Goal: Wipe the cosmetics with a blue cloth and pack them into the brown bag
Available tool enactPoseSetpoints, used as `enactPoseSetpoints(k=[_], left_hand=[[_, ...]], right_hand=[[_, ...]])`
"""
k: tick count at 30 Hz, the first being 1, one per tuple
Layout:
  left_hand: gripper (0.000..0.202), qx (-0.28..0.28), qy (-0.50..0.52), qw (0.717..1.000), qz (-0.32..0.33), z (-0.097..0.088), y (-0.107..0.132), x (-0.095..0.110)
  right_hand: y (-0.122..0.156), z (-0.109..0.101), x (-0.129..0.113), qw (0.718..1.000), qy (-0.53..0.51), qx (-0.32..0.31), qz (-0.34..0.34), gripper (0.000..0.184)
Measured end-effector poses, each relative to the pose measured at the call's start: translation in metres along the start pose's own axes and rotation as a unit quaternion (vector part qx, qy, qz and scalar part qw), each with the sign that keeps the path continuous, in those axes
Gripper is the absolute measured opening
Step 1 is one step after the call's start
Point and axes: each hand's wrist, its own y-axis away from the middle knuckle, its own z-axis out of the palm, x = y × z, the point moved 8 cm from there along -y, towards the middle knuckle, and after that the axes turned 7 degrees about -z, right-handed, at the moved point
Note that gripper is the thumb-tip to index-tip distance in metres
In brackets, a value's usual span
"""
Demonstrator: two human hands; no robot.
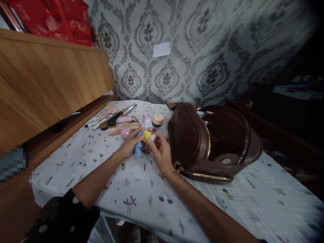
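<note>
My left hand (pixel 129 145) is closed around a small yellow container (pixel 147 135) together with a crumpled blue cloth (pixel 137 149), which hangs down below the fingers. My right hand (pixel 162 152) pinches the white end (pixel 152 137) of that container, so both hands meet on it just above the table. Behind my left hand sit a pink rounded container (pixel 126 132) and a long beige tube (pixel 118 129). A white and pink tube (pixel 147 120) stands beside a jar with a peach lid (pixel 158 119). Fingers partly hide the container's shape.
A brown leather bag (pixel 188 138) stands unzipped to the right of my hands. Brushes (pixel 100 123), small dark jars (pixel 103 126) and other cosmetics lie at the back left of the patterned tablecloth (pixel 141 189). A wooden cabinet (pixel 55 74) borders the left, topped by a red basket (pixel 53 22).
</note>
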Motion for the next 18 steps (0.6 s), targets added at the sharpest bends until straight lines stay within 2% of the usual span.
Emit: enactPoseSetpoints(k=[4,7,12,16,18], left_hand=[[0.039,0.018,0.015,1.000,0.011,-0.001,-0.001,0.002],[0.043,0.013,0.021,1.000,0.012,0.000,-0.002,0.001],[0.047,0.029,0.027,0.999,0.012,-0.003,-0.002,0.000],[0.046,-0.005,-0.001,1.000,0.014,0.000,-0.002,-0.001],[0.044,-0.006,-0.017,1.000,0.020,-0.001,-0.001,-0.001]], right_hand=[[0.002,-0.002,-0.018,0.990,0.102,-0.010,-0.094,0.037],[0.004,-0.001,-0.023,0.986,0.122,-0.010,-0.116,0.036],[0.003,-0.003,-0.012,0.996,0.061,0.018,-0.061,0.034],[0.001,0.001,0.005,0.999,-0.038,0.007,0.039,0.036],[0.000,0.002,0.008,0.996,-0.064,0.011,0.059,0.041]])
